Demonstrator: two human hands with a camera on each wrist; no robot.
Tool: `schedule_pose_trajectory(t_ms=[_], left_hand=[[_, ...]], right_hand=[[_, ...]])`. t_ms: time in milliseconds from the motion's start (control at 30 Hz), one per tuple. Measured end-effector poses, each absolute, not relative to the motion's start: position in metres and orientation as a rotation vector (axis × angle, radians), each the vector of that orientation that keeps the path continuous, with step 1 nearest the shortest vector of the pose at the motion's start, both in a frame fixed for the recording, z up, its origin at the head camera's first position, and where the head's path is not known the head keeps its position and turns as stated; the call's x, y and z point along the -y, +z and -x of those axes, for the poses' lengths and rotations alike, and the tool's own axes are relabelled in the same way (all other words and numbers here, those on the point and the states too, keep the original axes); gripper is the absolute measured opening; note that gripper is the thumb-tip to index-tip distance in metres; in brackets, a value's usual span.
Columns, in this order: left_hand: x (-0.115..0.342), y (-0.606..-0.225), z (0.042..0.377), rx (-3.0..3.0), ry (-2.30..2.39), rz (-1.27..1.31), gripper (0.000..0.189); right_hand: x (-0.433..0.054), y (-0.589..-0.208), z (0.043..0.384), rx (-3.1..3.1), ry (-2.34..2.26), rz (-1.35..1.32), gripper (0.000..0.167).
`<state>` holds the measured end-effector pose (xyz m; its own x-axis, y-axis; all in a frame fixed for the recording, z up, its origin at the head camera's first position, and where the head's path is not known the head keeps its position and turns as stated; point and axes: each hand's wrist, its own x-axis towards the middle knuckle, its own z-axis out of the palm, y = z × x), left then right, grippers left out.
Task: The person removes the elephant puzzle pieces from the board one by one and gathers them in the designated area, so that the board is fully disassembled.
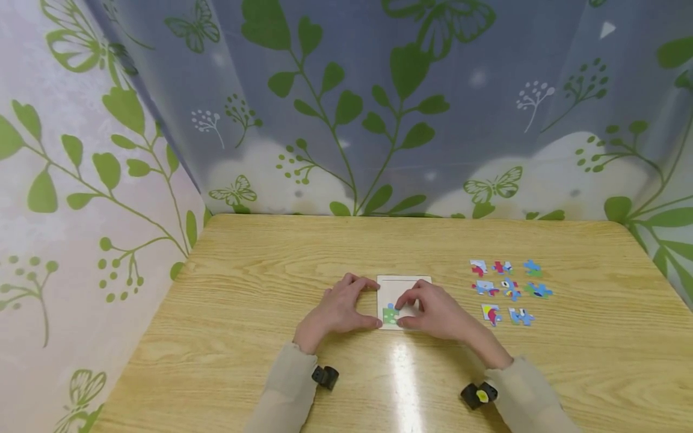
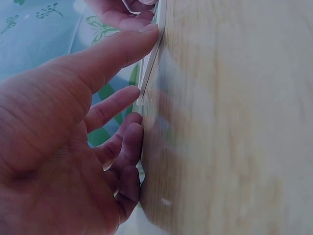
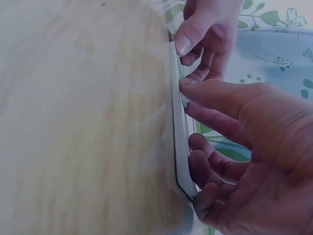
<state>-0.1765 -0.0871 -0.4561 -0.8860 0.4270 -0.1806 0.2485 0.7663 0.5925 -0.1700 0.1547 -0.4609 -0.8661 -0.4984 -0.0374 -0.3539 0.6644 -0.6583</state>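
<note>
A shallow, pale puzzle tray lies flat on the wooden table. My left hand rests along its left side, index finger near the upper corner and thumb at the lower corner, fingers fairly straight. In the tray's lower left corner is a green puzzle piece with a blue knob on top. My right hand reaches over the tray and pinches this piece at its right side between thumb and index finger. In the right wrist view, its other fingers curl loosely beside the tray edge.
Several loose puzzle pieces in blue, red, yellow and white lie in rough rows right of the tray. The wooden table meets a patterned curtain behind it. A black wrist camera sits on my right sleeve.
</note>
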Motion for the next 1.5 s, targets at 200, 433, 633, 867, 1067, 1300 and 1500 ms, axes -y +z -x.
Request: schedule_pose_trajectory(t_ms=[200,433,633,867,1067,1300,1500], left_hand=[[0.087,-0.456,0.177,-2.652,0.831,-0.514,0.067],[0.086,-0.455,0.176,-2.653,0.839,-0.515,0.068],[0.087,-0.456,0.176,-2.653,0.849,-0.516,0.067],[0.087,-0.457,0.177,-2.654,0.846,-0.508,0.067],[0.086,-0.457,0.177,-2.656,0.835,-0.510,0.067],[0.086,-0.457,0.177,-2.647,0.833,-0.504,0.068],[0.086,-0.457,0.177,-2.645,0.832,-0.492,0.068]], right_hand=[[-0.156,-0.460,0.171,-2.643,-1.058,0.715,0.014],[-0.155,-0.458,0.169,-2.617,-1.133,0.677,0.008],[-0.152,-0.458,0.165,-2.604,-1.192,0.614,0.005],[-0.150,-0.461,0.162,-2.601,-1.249,0.538,0.006],[-0.149,-0.461,0.161,-2.561,-1.304,0.471,0.006],[-0.156,-0.461,0.162,-2.491,-1.398,0.444,0.005],[-0.166,-0.457,0.162,-2.467,-1.423,0.425,0.007]])
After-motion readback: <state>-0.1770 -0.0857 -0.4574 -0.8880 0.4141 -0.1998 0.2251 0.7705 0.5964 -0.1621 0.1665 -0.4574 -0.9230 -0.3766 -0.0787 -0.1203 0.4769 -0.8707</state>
